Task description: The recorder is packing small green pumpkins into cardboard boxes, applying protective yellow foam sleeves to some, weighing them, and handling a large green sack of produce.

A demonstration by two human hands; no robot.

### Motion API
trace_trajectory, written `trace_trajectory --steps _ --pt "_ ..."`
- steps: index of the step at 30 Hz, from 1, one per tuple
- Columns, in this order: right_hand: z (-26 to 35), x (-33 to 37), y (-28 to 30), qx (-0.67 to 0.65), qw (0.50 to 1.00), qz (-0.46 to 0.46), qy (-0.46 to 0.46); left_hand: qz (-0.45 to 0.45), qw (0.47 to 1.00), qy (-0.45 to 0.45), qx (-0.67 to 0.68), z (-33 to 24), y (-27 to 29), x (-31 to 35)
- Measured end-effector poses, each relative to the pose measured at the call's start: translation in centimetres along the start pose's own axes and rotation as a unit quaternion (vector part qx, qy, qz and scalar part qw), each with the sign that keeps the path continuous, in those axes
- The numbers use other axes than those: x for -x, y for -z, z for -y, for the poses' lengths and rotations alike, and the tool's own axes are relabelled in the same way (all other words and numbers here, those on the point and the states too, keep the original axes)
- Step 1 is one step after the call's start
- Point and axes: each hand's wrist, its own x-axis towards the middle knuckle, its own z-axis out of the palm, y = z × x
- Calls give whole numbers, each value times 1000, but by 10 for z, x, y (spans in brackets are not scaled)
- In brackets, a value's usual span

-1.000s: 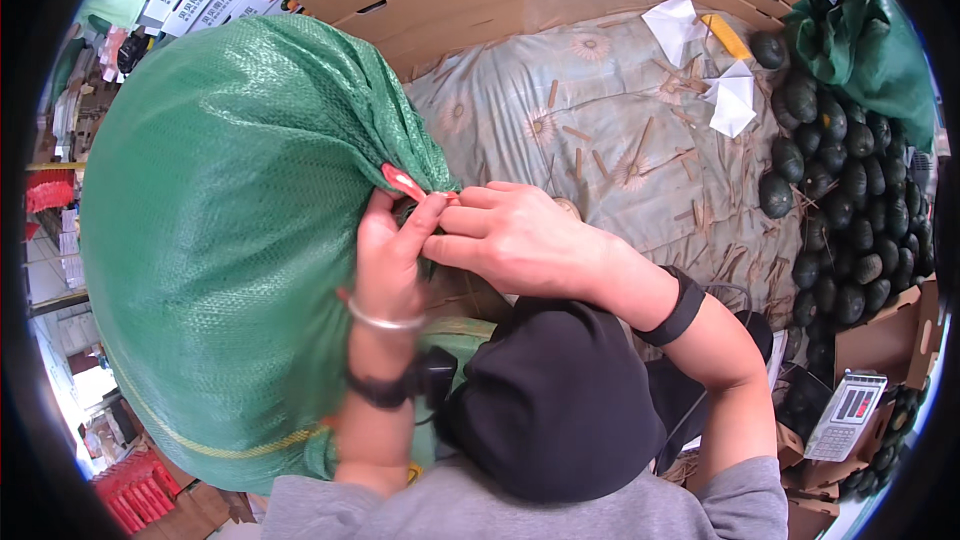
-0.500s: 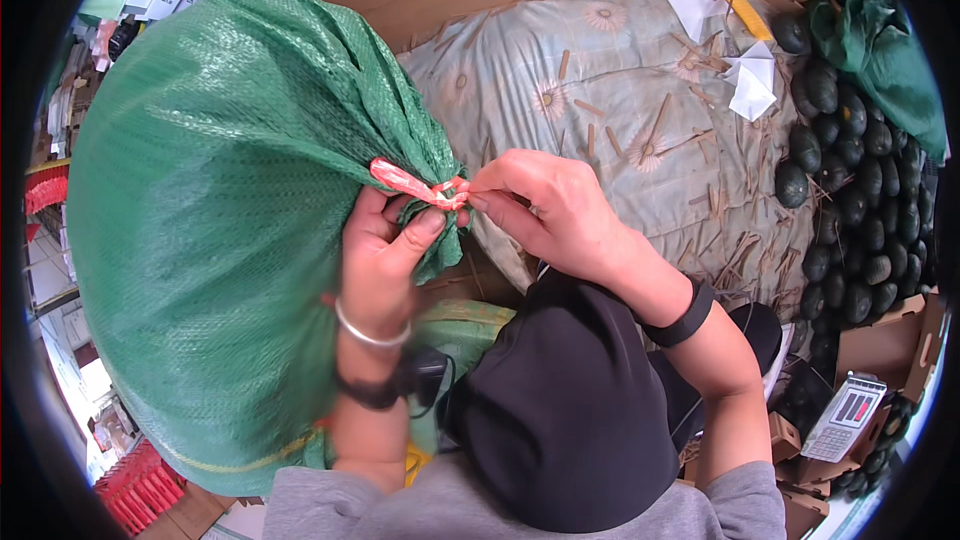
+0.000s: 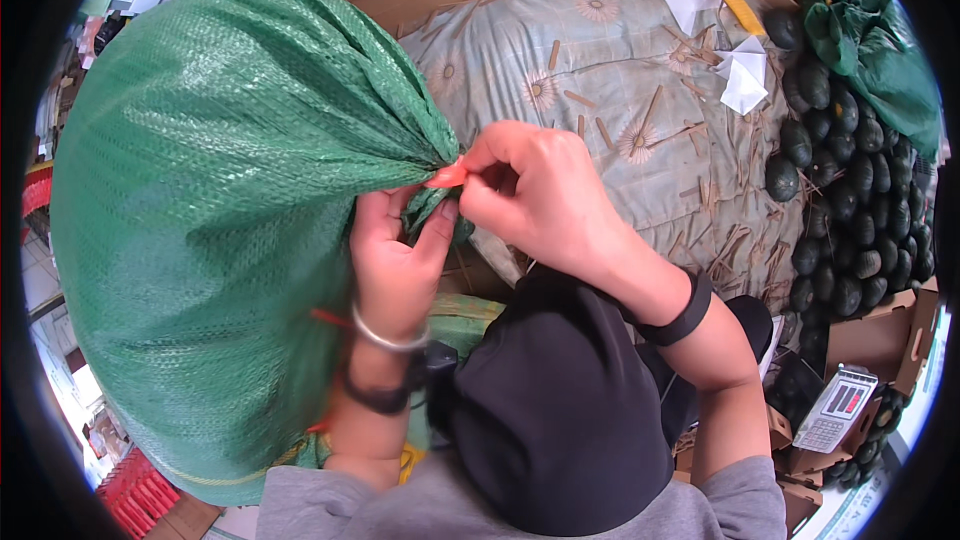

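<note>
A large, full green woven sack [image 3: 220, 180] fills the left side, its mouth gathered into a tight neck. Around that neck runs a red plastic strip [image 3: 446, 176]. My left hand [image 3: 392, 265] is closed on the bunched sack mouth just below the strip, thumb and fingers pressing the green folds. With thumb and forefinger, my right hand [image 3: 545, 195] pinches the strip on the neck's right side. The strip's end is hidden inside the right-hand fingers.
A floral quilt [image 3: 490, 60] strewn with brown strips lies beyond my hands. Dark green squashes [image 3: 860, 200] are heaped at the right, below another green sack [image 3: 870, 50]. A digital scale [image 3: 837, 407] stands by cardboard boxes [image 3: 870, 335]. Red goods [image 3: 145, 490] lie at lower left.
The red strip's loose loop, which stuck out to the left, is now drawn snug against the neck. My right hand has turned and shifted slightly up; the left stays on the sack mouth.
</note>
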Motion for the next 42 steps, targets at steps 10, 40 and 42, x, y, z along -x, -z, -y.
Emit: trace_trajectory --steps 10,40,42 --pt "4 -18 26 -140 959 180 -167 9 992 14 -127 -7 9 3" --pt "29 6 75 -95 993 -32 55 153 959 -71 -228 -1 7 -4" --pt "28 8 75 -61 997 -17 53 136 964 -60 -221 1 10 -1"
